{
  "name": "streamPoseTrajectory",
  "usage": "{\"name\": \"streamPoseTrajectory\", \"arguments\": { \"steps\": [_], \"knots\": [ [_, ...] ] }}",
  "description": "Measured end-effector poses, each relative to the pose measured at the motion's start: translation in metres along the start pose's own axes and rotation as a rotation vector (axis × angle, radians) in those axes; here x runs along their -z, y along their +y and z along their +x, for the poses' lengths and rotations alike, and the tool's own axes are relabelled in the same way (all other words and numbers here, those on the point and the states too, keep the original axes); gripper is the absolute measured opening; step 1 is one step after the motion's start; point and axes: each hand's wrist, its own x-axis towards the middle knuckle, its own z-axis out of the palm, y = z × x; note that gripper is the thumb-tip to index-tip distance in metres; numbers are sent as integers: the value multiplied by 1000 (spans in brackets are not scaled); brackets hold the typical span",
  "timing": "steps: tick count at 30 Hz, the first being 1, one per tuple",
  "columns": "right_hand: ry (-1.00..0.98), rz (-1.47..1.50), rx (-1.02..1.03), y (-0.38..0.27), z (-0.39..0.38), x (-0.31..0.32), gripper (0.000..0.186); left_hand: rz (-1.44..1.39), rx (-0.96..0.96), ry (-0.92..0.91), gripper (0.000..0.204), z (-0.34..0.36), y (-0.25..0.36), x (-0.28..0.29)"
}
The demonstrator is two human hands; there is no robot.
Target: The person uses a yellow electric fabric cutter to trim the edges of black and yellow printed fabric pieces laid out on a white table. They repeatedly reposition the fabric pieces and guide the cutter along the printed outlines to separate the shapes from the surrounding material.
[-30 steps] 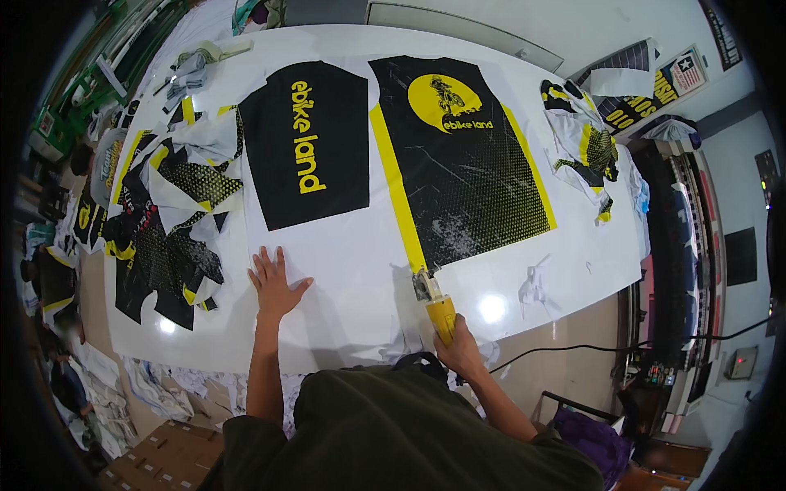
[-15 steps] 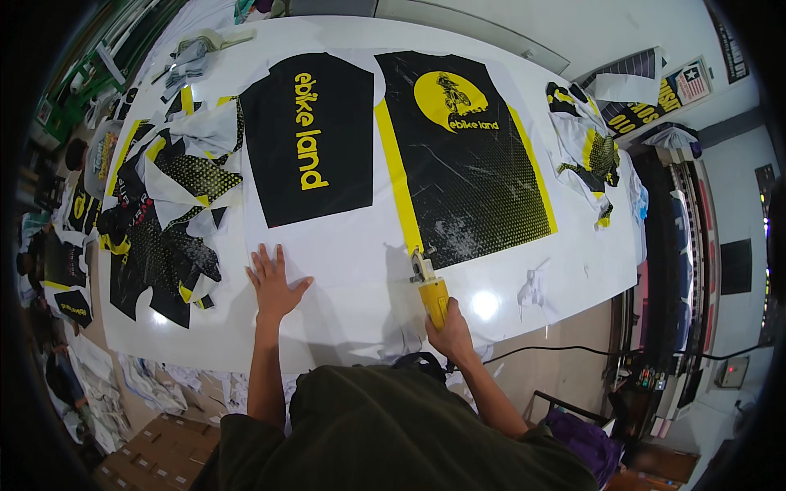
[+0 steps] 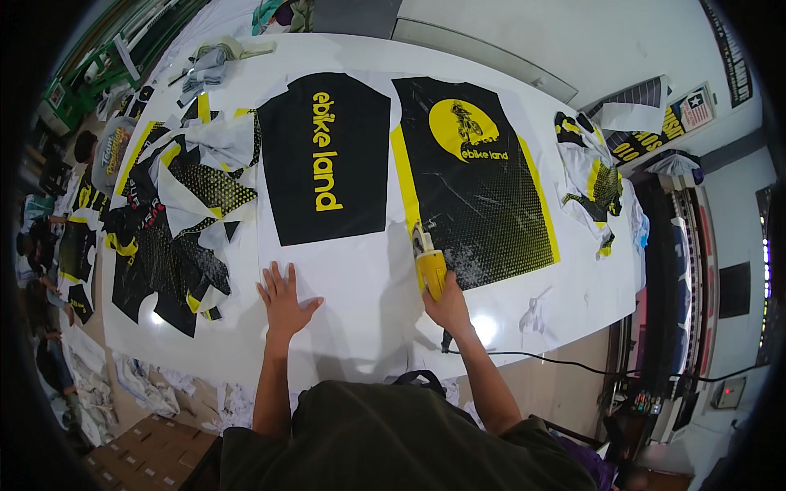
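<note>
White worktable [image 3: 594, 282], one: widest room lies below the black panel, between our two hands; its near edge runs close to our body.

Printed jersey panel [image 3: 479, 192], one, black with yellow side strips: flat, right of the table's middle, its lower left corner under the cutter. A narrow white gap parts it from the black panel.

Heap of loose printed pieces [image 3: 184, 209], one: crumpled, left side, just beside the black panel.

Black panel [image 3: 327, 168], one, yellow lettering: flat, apart from both hands.

Smaller heap of pieces [image 3: 591, 172], one: right, clear of the printed panel.

Left hand [image 3: 288, 307]: palm down, fingers spread, nothing in it.

Yellow electric cutter [image 3: 430, 272], one: head at the left strip's lower end; exact blade line too small to tell. We judge a trimming cut in hand; it calls for steady guiding up that strip, fabric kept flat.

Right hand [image 3: 448, 311]: closed round the cutter's rear.

White scrap [image 3: 536, 313], one: near the table's right front.

Power cord [image 3: 561, 360], one: trails off rightward, past the near edge.
</note>
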Motion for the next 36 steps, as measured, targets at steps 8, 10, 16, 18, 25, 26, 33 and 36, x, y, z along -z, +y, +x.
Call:
{"name": "streamPoseTrajectory", "arguments": {
  "steps": [8, 10, 16, 18, 25, 26, 33, 36],
  "knots": [
    [-62, -31, -47, -29, 55, 4, 49, -25, 5, 24, 109, -1, 2, 6],
    [-7, -32, -13, -27, 68, -1, 49, -27, 4, -3, 111, 1, 4, 9],
    [16, -59, 15, -36, 107, -5, 49, -25, 0, -1, 112, 0, 2, 8],
    [8, -50, 11, -44, 121, -3, 50, -34, 14, -21, 112, 1, 3, 8],
    [-7, -74, -32, -69, 170, -1, 56, -87, 42, -72, 112, 2, 5, 18],
    [-24, -61, -43, -76, 177, 0, 57, -88, 44, -70, 112, 1, 5, 18],
    [10, -98, -23, -91, 235, -5, 61, -98, 84, -99, 111, 6, 12, 27],
    [20, -114, -8, -96, 258, -7, 61, -114, 84, -93, 111, 6, 13, 29]
  ]
}}
